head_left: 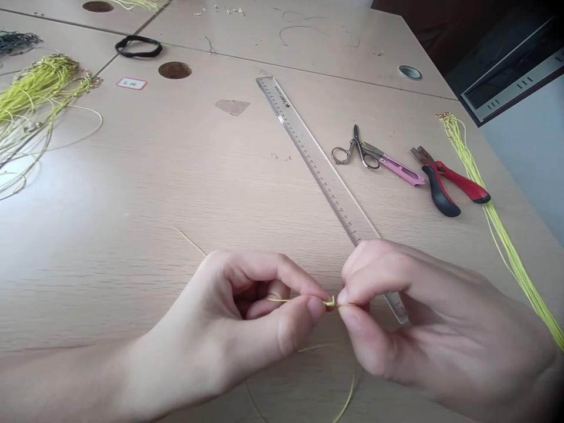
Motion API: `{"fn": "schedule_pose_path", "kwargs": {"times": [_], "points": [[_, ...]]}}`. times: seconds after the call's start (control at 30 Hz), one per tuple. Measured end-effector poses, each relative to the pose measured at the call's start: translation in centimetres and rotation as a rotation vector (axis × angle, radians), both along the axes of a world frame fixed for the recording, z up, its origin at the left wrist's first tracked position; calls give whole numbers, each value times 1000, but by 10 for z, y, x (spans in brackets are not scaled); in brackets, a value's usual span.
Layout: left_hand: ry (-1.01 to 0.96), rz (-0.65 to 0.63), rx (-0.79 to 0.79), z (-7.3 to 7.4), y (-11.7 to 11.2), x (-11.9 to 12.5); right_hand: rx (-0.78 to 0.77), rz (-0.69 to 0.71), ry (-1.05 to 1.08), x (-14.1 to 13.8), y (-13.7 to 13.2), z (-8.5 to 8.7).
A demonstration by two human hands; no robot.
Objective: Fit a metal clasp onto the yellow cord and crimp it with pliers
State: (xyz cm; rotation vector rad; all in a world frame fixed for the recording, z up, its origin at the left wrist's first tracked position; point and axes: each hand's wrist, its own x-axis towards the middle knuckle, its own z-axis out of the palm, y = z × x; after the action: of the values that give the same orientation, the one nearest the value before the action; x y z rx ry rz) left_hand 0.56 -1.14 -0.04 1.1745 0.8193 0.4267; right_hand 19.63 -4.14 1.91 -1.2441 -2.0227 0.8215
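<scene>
Yellow-green cord (278, 300) above the table (176, 176); left hand (238, 326) pinches it beside a small knot (329, 304), right hand (414, 317) pinches the other side. Step: apparently working the knot; next move likely calls for even tension.

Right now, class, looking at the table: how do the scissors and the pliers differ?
The scissors are silver metal throughout; the pliers have red-and-black handles. The scissors end in rounded finger loops, while the pliers end in long handles without loops. Both lie on the table.
</scene>
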Motion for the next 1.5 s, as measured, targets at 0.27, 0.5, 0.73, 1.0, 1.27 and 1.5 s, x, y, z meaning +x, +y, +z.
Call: {"fn": "schedule_pose_path", "kwargs": {"times": [0.27, 0.5, 0.73, 1.0, 1.27, 1.5], "points": [[-43, 12, -64, -2, -1, 1, 52, 9, -14, -1, 0, 0], [-31, 28, -24, 0, 0, 2, 21, 2, 32, 0, -1, -1], [-33, 29, -39, 0, -2, 2, 26, 6, -1, 0, -1, 1], [-24, 22, -27, -2, 1, 3, 11, -9, 15, -1, -1, 0], [-16, 5, -19, -1, -3, 3, 27, -8, -8, 0, -1, 2], [6, -7, -12, 0, 0, 4, 70, 19, -37, 1, -2, 4]]}}
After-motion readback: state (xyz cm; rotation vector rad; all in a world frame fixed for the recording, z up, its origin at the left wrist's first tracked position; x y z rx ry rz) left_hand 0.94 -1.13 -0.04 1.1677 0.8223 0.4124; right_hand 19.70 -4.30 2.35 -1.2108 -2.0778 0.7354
